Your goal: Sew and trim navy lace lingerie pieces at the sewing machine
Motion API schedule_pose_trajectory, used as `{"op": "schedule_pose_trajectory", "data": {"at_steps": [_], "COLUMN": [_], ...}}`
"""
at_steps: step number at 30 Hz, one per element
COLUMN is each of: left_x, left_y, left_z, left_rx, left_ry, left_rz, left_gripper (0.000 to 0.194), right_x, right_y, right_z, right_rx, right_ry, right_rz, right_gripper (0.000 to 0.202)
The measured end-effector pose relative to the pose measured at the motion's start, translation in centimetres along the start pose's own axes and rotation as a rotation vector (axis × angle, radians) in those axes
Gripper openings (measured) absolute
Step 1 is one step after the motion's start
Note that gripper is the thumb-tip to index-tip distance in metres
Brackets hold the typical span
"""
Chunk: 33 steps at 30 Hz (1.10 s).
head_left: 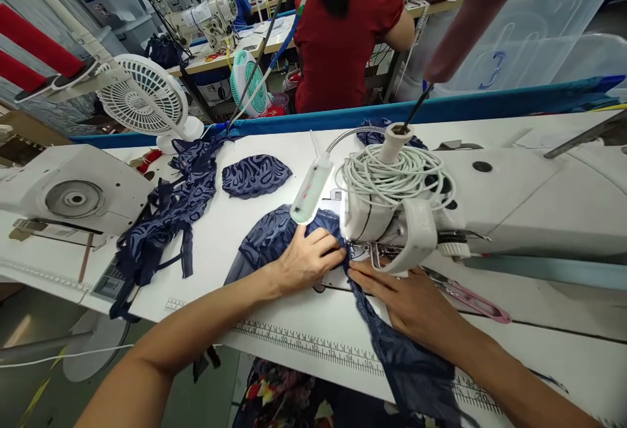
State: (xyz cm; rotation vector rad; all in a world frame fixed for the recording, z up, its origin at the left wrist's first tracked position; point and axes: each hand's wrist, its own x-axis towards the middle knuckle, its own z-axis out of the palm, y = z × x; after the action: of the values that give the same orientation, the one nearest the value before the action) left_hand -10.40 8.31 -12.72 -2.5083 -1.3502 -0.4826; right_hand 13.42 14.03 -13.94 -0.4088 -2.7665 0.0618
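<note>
The navy cloth (416, 364) runs from between my fingertips back toward me, its long axis slanting right, beside my right forearm; my right hand (404, 297) is nearer that trailing length. My left hand (308, 258) has its fingers bent and close together, pressing the cloth's edge beside the presser foot (360, 249). My right fingers lie fairly straight, tips at the same edge; its thumb is hidden. I cannot tell whether either hand pinches or only presses.

Counting out from my grip: 1 lace panel (264, 240) beyond and left of my left hand, whether joined to the trailing length I cannot tell; 1 loose lace piece (257, 176) farther beyond; 1 lace heap (183, 219) well left; 1 pair of pink-handled snips (477, 300) just right of my right hand; 1 sewing machine head (519, 183) beyond and right; 1 lamp (312, 191) just beyond my left fingers.
</note>
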Motion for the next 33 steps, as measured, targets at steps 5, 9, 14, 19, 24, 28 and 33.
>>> {"op": "schedule_pose_trajectory", "data": {"at_steps": [5, 9, 14, 19, 24, 28, 33], "left_x": [-0.6, -0.9, -0.7, -0.7, -0.6, -0.2, 0.0], "left_y": [2.5, 2.5, 3.2, 3.5, 2.3, 1.1, 1.5], "left_z": [-0.9, -1.3, -1.2, -0.8, -0.1, 0.8, -0.2], "left_rx": [0.03, -0.07, -0.019, -0.046, -0.033, 0.0, 0.044], "left_ry": [0.006, 0.019, 0.02, 0.087, 0.139, 0.153, 0.081], "left_rz": [-0.13, -0.215, -0.177, -0.167, -0.111, -0.073, -0.131], "left_gripper": [0.024, 0.026, 0.026, 0.024, 0.023, 0.023, 0.025], "right_x": [0.3, 0.3, 0.3, 0.2, -0.2, 0.1, 0.1], "right_y": [-0.7, -0.9, -0.9, -1.0, -0.8, -0.4, -0.6], "right_z": [-0.5, -0.4, -0.4, -0.8, -0.4, 0.1, 0.0], "right_rx": [0.014, 0.075, 0.099, 0.088, 0.032, -0.014, -0.026], "right_ry": [0.027, 0.068, 0.098, 0.089, 0.018, -0.017, -0.013], "right_rz": [-0.021, -0.062, -0.07, -0.05, -0.045, -0.019, 0.0], "right_gripper": [0.061, 0.056, 0.05, 0.05, 0.058, 0.06, 0.063]}}
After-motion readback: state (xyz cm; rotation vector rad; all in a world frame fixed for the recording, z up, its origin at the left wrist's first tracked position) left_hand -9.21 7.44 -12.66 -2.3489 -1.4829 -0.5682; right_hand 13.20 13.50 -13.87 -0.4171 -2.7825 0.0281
